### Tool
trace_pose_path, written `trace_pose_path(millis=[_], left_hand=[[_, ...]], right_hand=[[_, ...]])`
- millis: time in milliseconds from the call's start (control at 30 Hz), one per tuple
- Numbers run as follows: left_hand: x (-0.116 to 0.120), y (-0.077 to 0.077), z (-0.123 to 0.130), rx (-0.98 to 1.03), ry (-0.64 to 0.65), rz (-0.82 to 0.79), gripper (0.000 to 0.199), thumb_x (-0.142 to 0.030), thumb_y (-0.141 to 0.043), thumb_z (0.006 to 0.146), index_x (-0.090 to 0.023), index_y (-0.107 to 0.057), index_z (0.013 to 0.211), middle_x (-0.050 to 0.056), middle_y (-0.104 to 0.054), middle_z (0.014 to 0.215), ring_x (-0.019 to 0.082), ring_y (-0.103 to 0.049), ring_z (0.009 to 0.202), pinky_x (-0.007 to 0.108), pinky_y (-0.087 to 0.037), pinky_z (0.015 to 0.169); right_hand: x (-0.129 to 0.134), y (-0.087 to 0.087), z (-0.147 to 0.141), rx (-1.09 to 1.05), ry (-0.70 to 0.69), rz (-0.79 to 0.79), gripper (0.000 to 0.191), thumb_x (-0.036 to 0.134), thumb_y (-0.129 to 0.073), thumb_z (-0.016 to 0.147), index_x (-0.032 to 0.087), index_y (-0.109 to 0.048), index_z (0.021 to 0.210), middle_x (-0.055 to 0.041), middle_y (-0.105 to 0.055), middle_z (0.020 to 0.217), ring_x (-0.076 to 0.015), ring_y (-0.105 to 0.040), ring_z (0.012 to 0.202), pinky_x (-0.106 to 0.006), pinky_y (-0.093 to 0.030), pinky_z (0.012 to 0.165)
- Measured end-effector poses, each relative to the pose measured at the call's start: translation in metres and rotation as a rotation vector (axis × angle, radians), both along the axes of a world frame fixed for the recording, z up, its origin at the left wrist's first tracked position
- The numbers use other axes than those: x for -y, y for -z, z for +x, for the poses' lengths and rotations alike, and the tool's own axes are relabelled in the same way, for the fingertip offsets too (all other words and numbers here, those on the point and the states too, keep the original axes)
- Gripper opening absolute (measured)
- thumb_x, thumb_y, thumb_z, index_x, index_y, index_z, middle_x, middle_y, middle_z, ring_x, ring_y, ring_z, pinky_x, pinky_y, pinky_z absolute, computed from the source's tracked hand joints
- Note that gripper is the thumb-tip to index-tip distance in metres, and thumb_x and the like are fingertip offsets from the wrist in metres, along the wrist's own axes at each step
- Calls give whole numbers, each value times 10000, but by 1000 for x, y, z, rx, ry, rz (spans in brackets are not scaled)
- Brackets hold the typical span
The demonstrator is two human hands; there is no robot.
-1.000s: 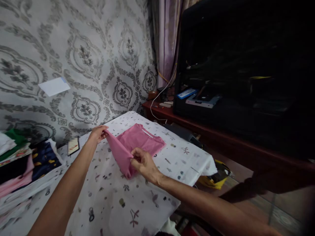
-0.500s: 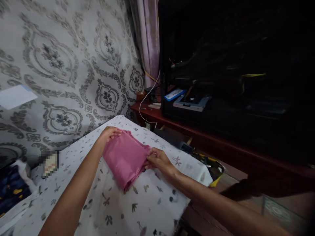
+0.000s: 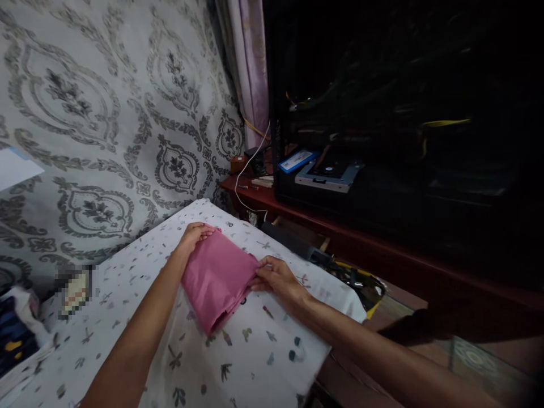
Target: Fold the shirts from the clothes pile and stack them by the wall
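A folded pink cloth (image 3: pixel 219 275) lies on the white patterned sheet (image 3: pixel 165 351) in the middle of the view. My left hand (image 3: pixel 196 233) rests at the cloth's far left corner, its fingers together on the edge. At the right corner, my right hand (image 3: pixel 274 277) pinches the cloth between thumb and fingers. The near end of the cloth shows its open folds.
A dark open case (image 3: pixel 382 141) with a metal drive (image 3: pixel 327 173) inside stands on a red desk (image 3: pixel 255 195) at the right. Dark blue fabric (image 3: pixel 15 334) lies at far left. Beside the sheet is a bag with yellow trim (image 3: pixel 365 289).
The cloth's far edge now lies flatter and straighter, with less of its bunched rim showing. Both hands stay at its corners. The view has shifted slightly to the right.
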State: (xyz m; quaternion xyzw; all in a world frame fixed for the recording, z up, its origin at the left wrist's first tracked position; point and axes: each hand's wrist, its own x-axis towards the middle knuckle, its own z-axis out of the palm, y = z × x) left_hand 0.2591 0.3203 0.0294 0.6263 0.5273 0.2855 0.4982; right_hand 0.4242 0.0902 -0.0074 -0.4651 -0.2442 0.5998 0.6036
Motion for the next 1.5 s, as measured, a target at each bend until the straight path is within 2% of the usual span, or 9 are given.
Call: trace_pose_path(millis=[133,333,533,700,800,900,1067,1233,1500], left_hand=[[20,-1,-8,56,9,69,347,-224,-642,760,-163,-652,1101,106,-759,1037,183,-700,998,283,-514,903],[94,11,-47,-376,308,508,533,-400,-505,931,-175,-476,1414,160,-538,1455,283,-472,1371,461,-288,1178],[162,35,-48,-649,465,761,660,-569,-449,946,-186,-399,1481,172,-469,1510,311,-347,1454,555,-115,1224],[188,44,-42,-699,453,820,679,-587,-366,969,-197,-332,1523,180,-401,1553,303,-332,1463,560,-139,1218],[203,40,-49,-624,595,817,698,-624,-401,944,-216,-357,1509,147,-379,1574,297,-296,1479,540,-169,1216],[189,24,-66,-402,629,739,489,-513,-406,980,-258,-511,1384,103,-572,1421,248,-511,1315,448,-355,1130],[88,-3,-108,-353,-181,501,215,-382,-569,847,-206,-628,957,88,-647,999,247,-576,1016,362,-453,894],[23,1,-132,-331,-114,305,321,-491,-626,717,-199,-538,616,-21,-481,571,159,-477,591,267,-363,569],[17,12,-129,-335,44,332,231,-425,-534,755,-216,-466,688,-63,-414,558,130,-400,565,245,-316,575]], right_hand=[[4,0,7,109,-65,-16,211,290,-676,741,206,-490,796,-8,-680,626,-161,-684,568,-291,-560,575],[-2,-27,11,1012,71,220,196,271,-536,839,200,-566,1019,46,-592,628,-141,-546,565,-272,-426,588],[-96,-45,-54,1442,-380,559,271,176,-448,942,131,-635,1133,-108,-685,1194,-181,-612,1105,-291,-435,955],[-160,-21,-92,1569,-419,498,366,160,-437,973,2,-568,1276,-237,-538,1416,-267,-455,1361,-381,-280,1129],[-174,-5,-90,1635,-416,479,411,194,-413,994,16,-524,1347,-235,-474,1479,-274,-381,1417,-413,-197,1171],[-179,2,-87,1679,-423,473,453,250,-370,1012,31,-499,1387,-221,-451,1502,-256,-358,1432,-398,-155,1185],[-180,3,-89,1727,-426,471,495,301,-344,1018,47,-474,1423,-200,-445,1513,-254,-351,1432,-391,-162,1176],[-179,2,-88,1756,-422,471,488,307,-342,1020,63,-490,1415,-184,-461,1506,-252,-368,1424,-389,-171,1174],[-183,9,-88,1764,-415,486,484,331,-341,1016,105,-506,1410,-159,-478,1499,-254,-363,1426,-402,-161,1185]])
